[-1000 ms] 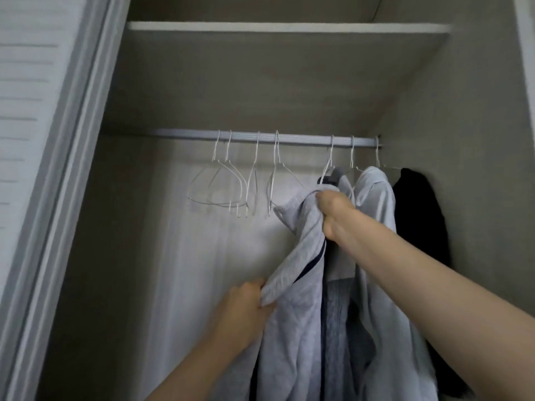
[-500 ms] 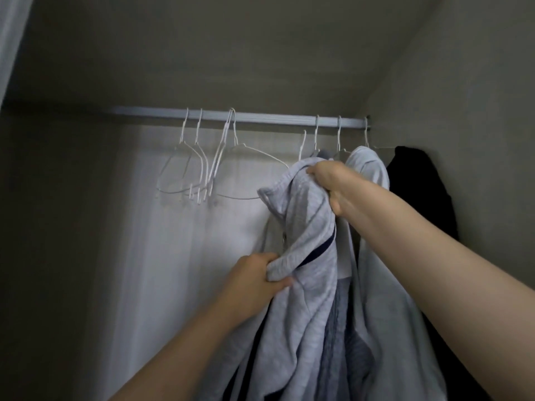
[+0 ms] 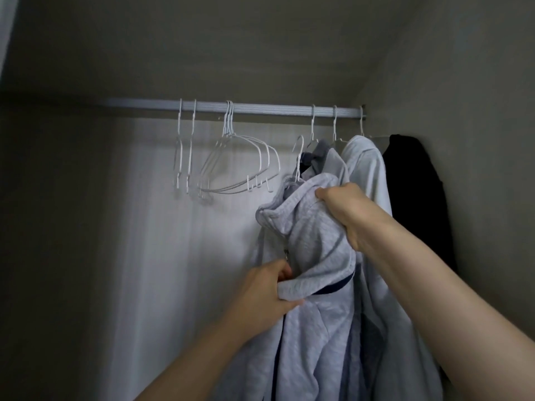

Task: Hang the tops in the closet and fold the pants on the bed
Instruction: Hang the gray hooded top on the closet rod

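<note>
Two hands on one pale grey knitted zip-up top with a dark navy inner trim (image 3: 315, 328), held up inside the closet, below the rail and right of centre. Right hand (image 3: 346, 211) clenched round bunched fabric at the shoulder, near the collar; left hand (image 3: 265, 295) lower down, fingers and thumb pinching a folded front edge beside the zip. Soft, ribbed at the collar, crumpled in folds between the two grips, hanging loose below. White wire hanger (image 3: 298, 157) rising out of the collar, its hook free and short of the ribbed silver closet rail (image 3: 260, 109). On the rail, from the right wall inward: a black garment (image 3: 417, 198) against the side panel, a light grey hooded top (image 3: 367, 169), a darker grey collared top (image 3: 321, 153) just behind the held one, each on its own white hook. Further left, a cluster of empty white wire hangers (image 3: 243, 166) tilted together, and two more empty white hangers (image 3: 183, 157) hanging edge-on. Bare stretch of rail between the tilted cluster and the hung tops, directly above the free hook. Pale back panel (image 3: 162, 256) open to the left; underside of a shelf (image 3: 202, 47) close above the rail; right wall (image 3: 477, 140) close beside the black garment.
</note>
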The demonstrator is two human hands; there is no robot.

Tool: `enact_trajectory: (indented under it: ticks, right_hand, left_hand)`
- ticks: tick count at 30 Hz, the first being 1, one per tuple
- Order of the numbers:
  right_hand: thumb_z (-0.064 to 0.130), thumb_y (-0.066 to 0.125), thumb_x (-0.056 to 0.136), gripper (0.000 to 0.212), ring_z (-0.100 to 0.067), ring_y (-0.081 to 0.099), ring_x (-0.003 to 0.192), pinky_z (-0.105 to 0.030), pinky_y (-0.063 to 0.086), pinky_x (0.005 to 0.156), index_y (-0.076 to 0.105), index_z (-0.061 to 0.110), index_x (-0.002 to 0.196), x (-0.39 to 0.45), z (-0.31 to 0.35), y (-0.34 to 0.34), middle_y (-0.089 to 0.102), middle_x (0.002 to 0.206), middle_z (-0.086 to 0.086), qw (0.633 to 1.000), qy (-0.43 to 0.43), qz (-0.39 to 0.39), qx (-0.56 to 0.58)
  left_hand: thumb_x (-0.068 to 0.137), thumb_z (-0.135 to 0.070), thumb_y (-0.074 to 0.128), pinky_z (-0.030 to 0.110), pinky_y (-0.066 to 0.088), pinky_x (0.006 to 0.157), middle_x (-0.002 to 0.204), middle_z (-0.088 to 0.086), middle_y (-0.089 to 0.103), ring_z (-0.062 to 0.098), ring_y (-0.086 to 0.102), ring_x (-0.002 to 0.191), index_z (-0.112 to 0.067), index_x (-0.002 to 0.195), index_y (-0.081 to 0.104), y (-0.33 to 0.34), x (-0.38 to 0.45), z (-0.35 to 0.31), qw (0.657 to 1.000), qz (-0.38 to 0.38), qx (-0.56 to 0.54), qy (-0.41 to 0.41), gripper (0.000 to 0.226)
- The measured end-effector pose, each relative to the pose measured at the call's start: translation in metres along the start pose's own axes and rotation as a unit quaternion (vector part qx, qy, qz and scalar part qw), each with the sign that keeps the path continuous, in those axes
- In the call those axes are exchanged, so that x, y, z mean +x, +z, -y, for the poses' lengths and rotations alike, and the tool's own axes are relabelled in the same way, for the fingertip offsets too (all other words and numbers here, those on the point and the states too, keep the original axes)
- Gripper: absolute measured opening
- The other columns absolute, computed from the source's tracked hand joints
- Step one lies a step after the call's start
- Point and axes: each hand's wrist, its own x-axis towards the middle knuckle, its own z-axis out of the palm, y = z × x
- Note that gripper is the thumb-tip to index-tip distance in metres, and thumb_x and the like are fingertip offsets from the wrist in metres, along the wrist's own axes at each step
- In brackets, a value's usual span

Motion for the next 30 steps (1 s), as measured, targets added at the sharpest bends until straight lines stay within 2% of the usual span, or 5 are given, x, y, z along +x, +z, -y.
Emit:
enact_trajectory:
  ticks: [3, 9, 13, 24, 30]
  right_hand:
    - [0.017, 0.051, 0.093, 0.007, -0.020, 0.062, 0.081, -0.037, 0.055, 0.081, 0.051, 0.011, 0.095, 0.014, 0.003, -0.003, 0.063, 0.091, -0.008, 0.999, -0.034, -0.024, -0.030]
    - [0.020, 0.052, 0.093, 0.026, -0.027, 0.059, 0.092, -0.039, 0.051, 0.089, 0.058, 0.002, 0.111, 0.041, 0.000, -0.020, 0.063, 0.108, -0.015, 0.988, -0.070, -0.051, -0.128]
    - [0.022, 0.053, 0.092, 0.037, -0.029, 0.060, 0.102, -0.034, 0.050, 0.087, 0.055, 0.001, 0.122, 0.051, 0.005, -0.027, 0.062, 0.116, -0.015, 0.985, -0.081, -0.069, -0.134]
    - [0.018, 0.050, 0.094, 0.040, -0.032, 0.057, 0.113, -0.033, 0.048, 0.092, 0.049, 0.000, 0.130, 0.083, 0.085, 0.000, 0.057, 0.128, -0.016, 0.982, -0.128, -0.077, -0.117]
    - [0.011, 0.046, 0.095, 0.041, -0.032, 0.053, 0.122, -0.033, 0.046, 0.098, 0.046, 0.000, 0.134, 0.108, 0.110, 0.025, 0.052, 0.136, -0.018, 0.980, -0.116, -0.100, -0.127]
  left_hand:
    - [0.082, -0.025, 0.076, 0.017, 0.045, 0.055, 0.067, -0.014, 0.059, -0.004, 0.056, 0.061, -0.017, 0.079, 0.060, -0.002, 0.008, -0.001, 1.000, 0.010, 0.002, 0.018, 0.018]
    - [0.082, -0.025, 0.073, 0.034, 0.054, 0.073, 0.090, -0.001, 0.070, 0.013, 0.065, 0.084, -0.016, 0.094, 0.065, -0.003, 0.039, -0.006, 0.996, 0.033, 0.080, 0.024, 0.017]
    - [0.081, -0.029, 0.075, 0.031, 0.053, 0.071, 0.089, -0.003, 0.068, 0.013, 0.064, 0.083, -0.018, 0.096, 0.064, 0.001, 0.054, -0.009, 0.996, 0.039, 0.076, 0.019, 0.021]
    - [0.080, -0.013, 0.076, 0.025, 0.043, 0.060, 0.059, -0.008, 0.055, -0.003, 0.048, 0.055, -0.023, 0.060, 0.050, -0.044, 0.099, -0.014, 0.997, -0.070, 0.023, 0.006, 0.034]
    - [0.084, -0.013, 0.071, 0.025, 0.041, 0.057, 0.054, -0.006, 0.050, 0.009, 0.049, 0.054, -0.020, 0.054, 0.046, -0.054, 0.120, -0.001, 0.992, -0.119, 0.012, -0.045, 0.040]
